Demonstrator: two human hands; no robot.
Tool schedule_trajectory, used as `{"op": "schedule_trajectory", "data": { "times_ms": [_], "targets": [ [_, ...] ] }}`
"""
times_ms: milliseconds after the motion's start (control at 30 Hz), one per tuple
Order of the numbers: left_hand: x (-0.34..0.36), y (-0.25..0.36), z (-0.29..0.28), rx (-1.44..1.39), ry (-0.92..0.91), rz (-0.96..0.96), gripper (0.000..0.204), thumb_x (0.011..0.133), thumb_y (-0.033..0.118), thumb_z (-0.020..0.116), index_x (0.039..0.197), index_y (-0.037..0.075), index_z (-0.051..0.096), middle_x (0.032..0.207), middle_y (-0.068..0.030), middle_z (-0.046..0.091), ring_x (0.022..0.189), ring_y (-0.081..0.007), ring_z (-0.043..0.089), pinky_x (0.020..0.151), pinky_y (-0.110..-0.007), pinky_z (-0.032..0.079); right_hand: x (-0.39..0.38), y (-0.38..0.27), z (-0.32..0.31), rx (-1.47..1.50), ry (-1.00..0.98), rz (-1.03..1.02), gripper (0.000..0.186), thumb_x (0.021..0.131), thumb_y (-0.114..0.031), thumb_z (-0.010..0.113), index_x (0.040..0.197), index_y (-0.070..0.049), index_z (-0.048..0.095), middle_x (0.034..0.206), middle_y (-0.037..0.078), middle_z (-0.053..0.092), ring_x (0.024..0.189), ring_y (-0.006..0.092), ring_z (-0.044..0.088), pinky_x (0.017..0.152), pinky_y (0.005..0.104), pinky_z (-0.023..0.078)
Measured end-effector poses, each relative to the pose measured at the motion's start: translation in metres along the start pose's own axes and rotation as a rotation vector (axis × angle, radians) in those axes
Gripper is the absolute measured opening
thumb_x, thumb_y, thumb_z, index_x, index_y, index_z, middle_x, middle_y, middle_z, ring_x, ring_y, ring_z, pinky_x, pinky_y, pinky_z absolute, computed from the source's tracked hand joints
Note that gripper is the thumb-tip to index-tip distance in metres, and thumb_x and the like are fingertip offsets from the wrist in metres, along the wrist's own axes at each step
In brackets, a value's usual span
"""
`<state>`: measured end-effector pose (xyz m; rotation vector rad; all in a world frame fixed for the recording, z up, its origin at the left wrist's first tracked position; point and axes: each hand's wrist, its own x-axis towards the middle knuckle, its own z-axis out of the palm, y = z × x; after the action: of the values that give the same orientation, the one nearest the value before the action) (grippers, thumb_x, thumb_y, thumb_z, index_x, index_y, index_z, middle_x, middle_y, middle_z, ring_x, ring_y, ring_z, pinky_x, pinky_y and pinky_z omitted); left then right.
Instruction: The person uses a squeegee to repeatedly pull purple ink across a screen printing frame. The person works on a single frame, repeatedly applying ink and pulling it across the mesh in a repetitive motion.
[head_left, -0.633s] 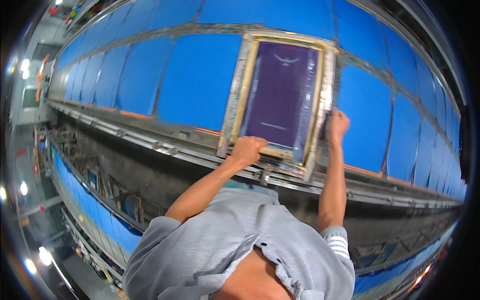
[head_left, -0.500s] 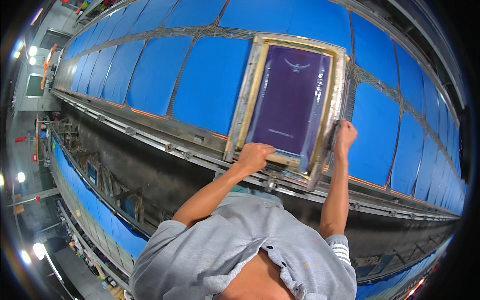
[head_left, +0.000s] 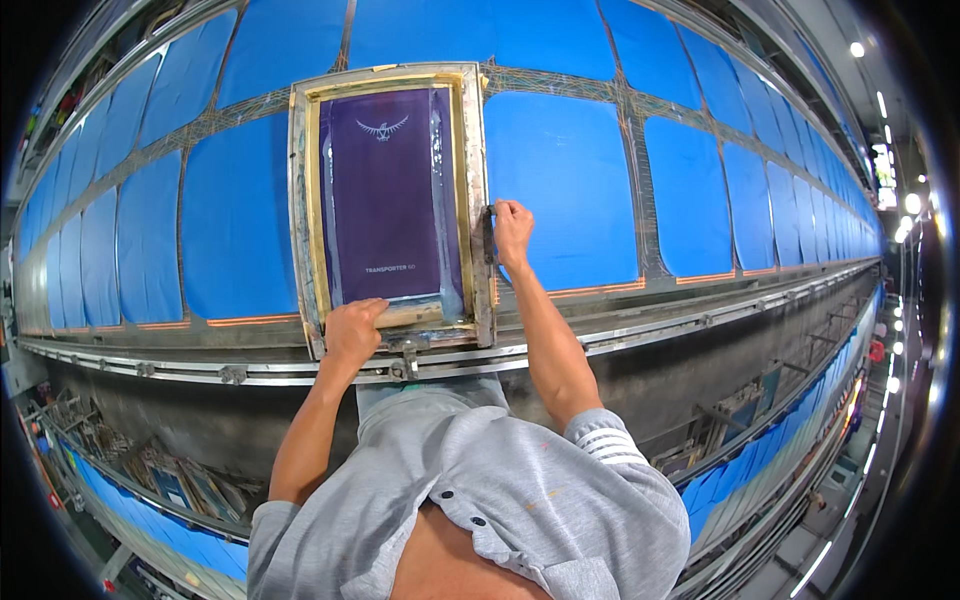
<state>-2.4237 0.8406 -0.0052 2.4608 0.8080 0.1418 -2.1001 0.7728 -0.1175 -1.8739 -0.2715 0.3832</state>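
A screen printing frame (head_left: 476,130) lies on the long table, its rim worn and stained. Inside it is a dark purple mesh (head_left: 385,195) with a pale winged emblem at the far end and small lettering near me. My left hand (head_left: 352,333) grips the frame's near-left corner, fingers curled over the near bar. At the frame's right side my right hand (head_left: 513,230) is closed in a fist against a dark handle-like piece (head_left: 489,240). The fist hides part of that piece.
Rows of flat blue panels (head_left: 560,190) cover the table on both sides of the frame. A metal rail (head_left: 640,335) with small fittings runs along the near edge, close to my body. Behind me, on both sides, stands another long table with blue panels (head_left: 740,470).
My view has turned, so the frame now appears farther left and straighter. Its lettering, blurred before, is sharp now. Both hands keep their places on the frame.
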Motion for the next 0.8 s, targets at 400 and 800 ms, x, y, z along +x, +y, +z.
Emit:
{"op": "schedule_trajectory", "data": {
  "times_ms": [400,800],
  "targets": [
    [-0.031,-0.007,0.036,0.072,0.03,0.045,0.041,0.067,-0.003,0.062,0.107,0.002,0.071,0.11,-0.013,0.072,0.104,-0.0284,0.068,0.088,-0.041,0.052,0.002,-0.015,0.008,-0.237,-0.035,0.028,0.035,0.086,-0.026,0.053,0.078,0.007,0.062,0.076,0.03,0.06,0.065,0.0429,0.057,0.065,0.051,0.042],
    [0.205,-0.057,-0.002,0.131,0.244,0.149,0.027,0.075,0.0,0.058,0.098,0.005,0.071,0.101,-0.0132,0.072,0.1,-0.0309,0.068,0.086,-0.042,0.051,0.011,-0.029,0.01,-0.614,0.06,-0.24,0.042,0.094,-0.033,0.062,0.115,0.003,0.068,0.122,0.022,0.06,0.11,0.0398,0.055,0.096,0.0486,0.043]
  ]
}}
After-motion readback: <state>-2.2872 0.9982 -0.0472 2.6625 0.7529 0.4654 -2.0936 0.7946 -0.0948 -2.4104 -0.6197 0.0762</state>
